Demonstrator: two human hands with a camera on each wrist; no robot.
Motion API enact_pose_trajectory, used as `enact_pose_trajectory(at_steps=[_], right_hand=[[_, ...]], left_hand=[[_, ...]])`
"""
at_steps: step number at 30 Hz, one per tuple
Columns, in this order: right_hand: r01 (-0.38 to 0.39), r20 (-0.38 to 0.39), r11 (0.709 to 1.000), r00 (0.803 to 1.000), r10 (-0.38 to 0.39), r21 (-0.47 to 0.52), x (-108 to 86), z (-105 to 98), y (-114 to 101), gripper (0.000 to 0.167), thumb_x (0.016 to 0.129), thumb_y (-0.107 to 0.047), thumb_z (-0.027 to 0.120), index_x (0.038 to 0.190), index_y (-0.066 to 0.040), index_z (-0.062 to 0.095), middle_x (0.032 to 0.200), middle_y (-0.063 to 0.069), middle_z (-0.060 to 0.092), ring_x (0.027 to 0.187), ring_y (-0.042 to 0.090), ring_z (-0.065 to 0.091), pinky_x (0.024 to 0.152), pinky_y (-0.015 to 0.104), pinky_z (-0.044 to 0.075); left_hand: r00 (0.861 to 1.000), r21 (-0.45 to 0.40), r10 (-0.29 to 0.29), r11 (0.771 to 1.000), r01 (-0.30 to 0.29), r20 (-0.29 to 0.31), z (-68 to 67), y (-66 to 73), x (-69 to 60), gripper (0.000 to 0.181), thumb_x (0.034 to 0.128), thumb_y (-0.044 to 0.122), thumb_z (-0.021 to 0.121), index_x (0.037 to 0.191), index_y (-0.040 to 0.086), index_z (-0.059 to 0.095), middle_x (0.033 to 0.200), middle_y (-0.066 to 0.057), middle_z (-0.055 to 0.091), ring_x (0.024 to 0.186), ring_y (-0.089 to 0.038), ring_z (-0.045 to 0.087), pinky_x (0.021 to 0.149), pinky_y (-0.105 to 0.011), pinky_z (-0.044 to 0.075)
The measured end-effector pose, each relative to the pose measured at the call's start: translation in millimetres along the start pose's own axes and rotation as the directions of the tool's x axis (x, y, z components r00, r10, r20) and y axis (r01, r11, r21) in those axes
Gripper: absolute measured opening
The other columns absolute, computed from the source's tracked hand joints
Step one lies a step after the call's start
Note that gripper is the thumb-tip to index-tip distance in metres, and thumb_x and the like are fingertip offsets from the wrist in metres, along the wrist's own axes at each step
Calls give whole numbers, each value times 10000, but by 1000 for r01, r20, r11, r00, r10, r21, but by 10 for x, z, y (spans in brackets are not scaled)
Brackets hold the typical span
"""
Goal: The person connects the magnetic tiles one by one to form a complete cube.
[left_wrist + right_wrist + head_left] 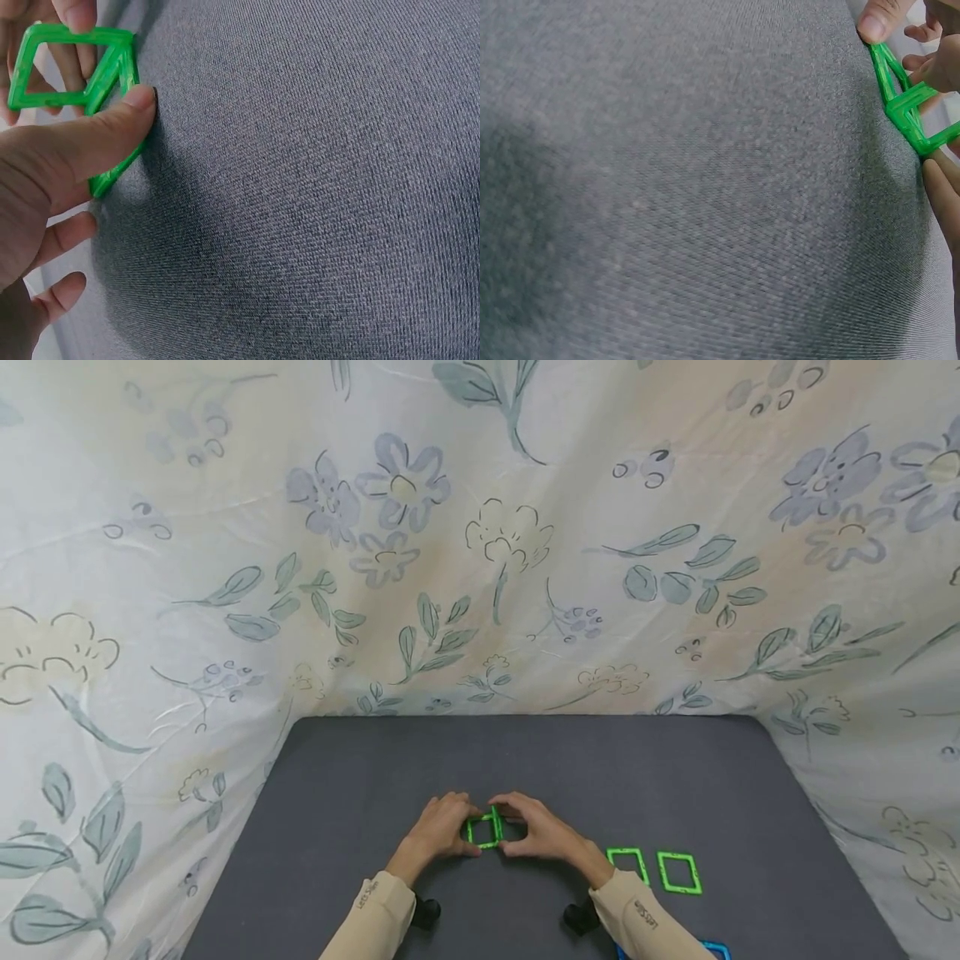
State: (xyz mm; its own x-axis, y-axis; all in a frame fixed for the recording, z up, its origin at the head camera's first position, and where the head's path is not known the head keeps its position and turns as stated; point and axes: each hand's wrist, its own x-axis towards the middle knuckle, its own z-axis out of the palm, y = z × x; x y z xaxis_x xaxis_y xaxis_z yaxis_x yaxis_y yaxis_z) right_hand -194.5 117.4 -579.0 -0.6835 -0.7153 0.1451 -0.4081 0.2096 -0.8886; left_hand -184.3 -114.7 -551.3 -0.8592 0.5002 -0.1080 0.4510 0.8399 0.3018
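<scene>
Two green square magnetic tile frames meet at the middle of the dark table. The left hand (441, 828) holds one tile (483, 845), lying flat, with its thumb on the near edge and fingers at the far side. Standing on edge along that tile's right side is the second tile (497, 823), pinched between the thumb and fingers of the right hand (546, 831). In the left wrist view, the upright tile (52, 99) joins the flat tile (109, 180) at an angle. The right wrist view shows both only partly, at its right edge.
On the table's right, two more green square tiles lie flat, one (627, 852) partly behind the right forearm and one (680, 889) farther right. Blue tile pieces (717, 947) show at the bottom edge beside the right sleeve. A floral curtain (495, 610) hangs around the table.
</scene>
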Motion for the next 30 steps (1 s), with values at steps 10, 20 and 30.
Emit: enact_pose_trajectory(at_steps=[10, 20, 30], right_hand=[[-6, 25, 997, 1000, 8, -83, -3, -53, -43, 633, 911, -128, 763, 1464, 17, 492, 1298, 166, 641, 1104, 313, 672, 925, 382, 572], [-15, 100, 1000, 995, 13, 21, 4, -20, -79, 633, 913, -38, 743, 1481, 31, 473, 1346, 223, 554, 1127, 344, 686, 954, 365, 577], [-16, 142, 998, 990, 23, -53, 33, -8, -88, 645, 925, -65, 736, 1508, 8, 473, 1166, 177, 584, 1070, 302, 658, 939, 318, 578]], left_hand=[[997, -160, 62, 985, -68, -45, -46, -70, 69, 242, 928, 292, 766, 1109, 137, 806, 861, -13, 659, 653, -39, 450, 584, -214, 365], [993, -316, 112, 942, -117, -33, 30, -104, 219, 63, 911, 135, 772, 955, 96, 796, 767, 43, 625, 644, 7, 466, 588, -191, 416], [983, -369, 167, 920, -130, 72, -7, -112, 306, 78, 862, 36, 794, 906, 99, 809, 755, -6, 693, 608, 10, 449, 580, -176, 402]])
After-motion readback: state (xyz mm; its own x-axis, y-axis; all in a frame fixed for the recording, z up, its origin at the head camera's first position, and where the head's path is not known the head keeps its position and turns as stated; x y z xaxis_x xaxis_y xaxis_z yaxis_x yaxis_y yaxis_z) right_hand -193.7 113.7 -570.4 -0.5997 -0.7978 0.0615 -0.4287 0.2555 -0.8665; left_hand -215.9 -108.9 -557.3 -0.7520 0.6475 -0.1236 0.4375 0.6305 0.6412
